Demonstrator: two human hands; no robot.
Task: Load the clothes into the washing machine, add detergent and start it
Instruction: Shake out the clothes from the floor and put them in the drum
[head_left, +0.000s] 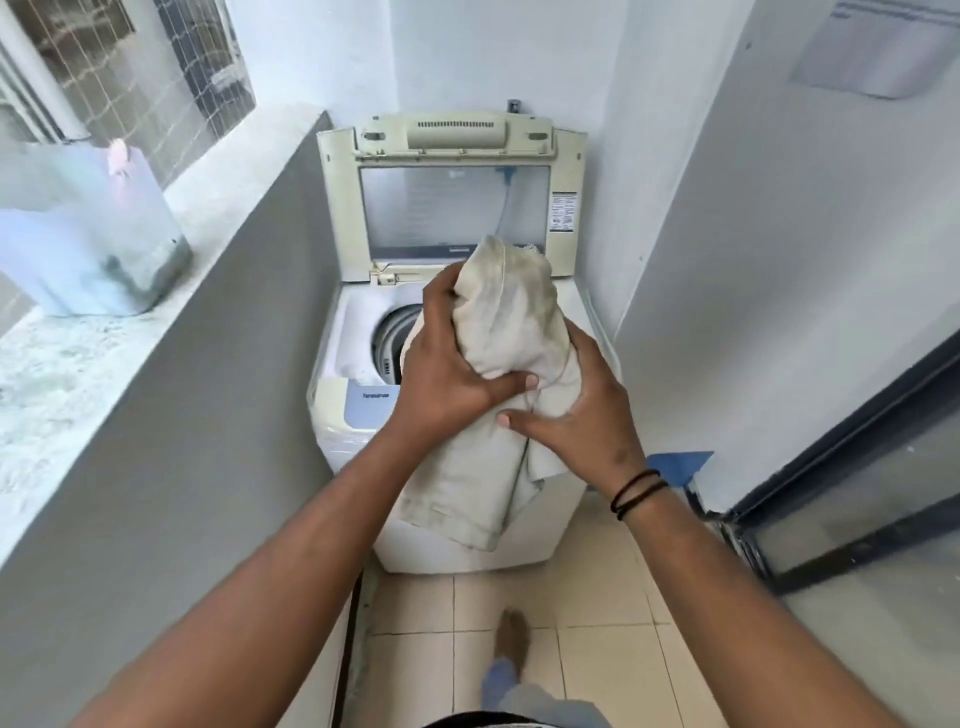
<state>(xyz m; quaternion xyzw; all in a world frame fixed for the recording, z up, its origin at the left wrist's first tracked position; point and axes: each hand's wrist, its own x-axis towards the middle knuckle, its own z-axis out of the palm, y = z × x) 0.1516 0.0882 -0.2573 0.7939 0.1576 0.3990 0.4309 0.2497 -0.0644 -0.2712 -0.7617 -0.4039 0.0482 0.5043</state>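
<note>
A white top-loading washing machine (358, 421) stands against the far wall with its lid (452, 208) raised upright. Part of the drum opening (392, 338) shows behind my hands. I hold a beige, stained garment (511, 312) bunched above the machine. My left hand (447, 369) grips its left side, thumb pressed across the fabric. My right hand (576, 410) clasps the right side, with black bands on the wrist. A loose end of the garment hangs down over the machine's front.
A grey ledge (218, 322) runs along the left, with a translucent blue container (88, 234) on its speckled top. White walls close in behind and on the right. A dark-framed glass door (857, 493) stands at right. My foot (511, 644) is on the tiled floor.
</note>
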